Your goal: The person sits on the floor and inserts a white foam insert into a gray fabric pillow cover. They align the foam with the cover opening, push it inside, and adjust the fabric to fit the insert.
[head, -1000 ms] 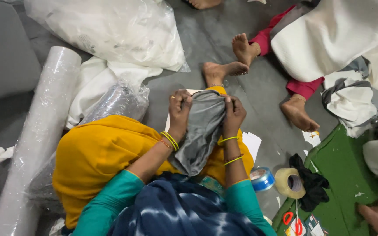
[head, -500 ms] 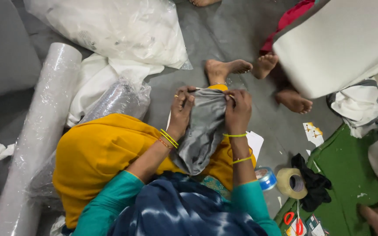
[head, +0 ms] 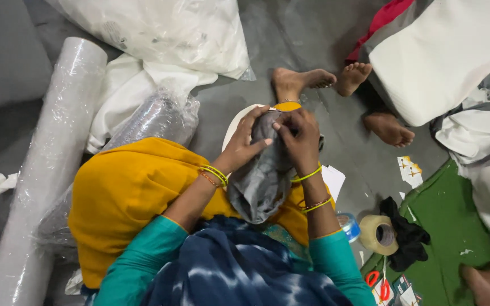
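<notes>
up close, the fingers (head: 283, 126) of both hands are bent and pinched shut on the top edge of a grey cloth pouch (head: 262, 175), the left hand (head: 244, 146) and right hand (head: 300, 137) almost touching there. judging by this, the opening is only half worked; the limp pouch hangs over a yellow-clad lap (head: 137, 192), with a tape roll (head: 379, 234) and red scissors (head: 379, 282) lying unused on the floor.
</notes>
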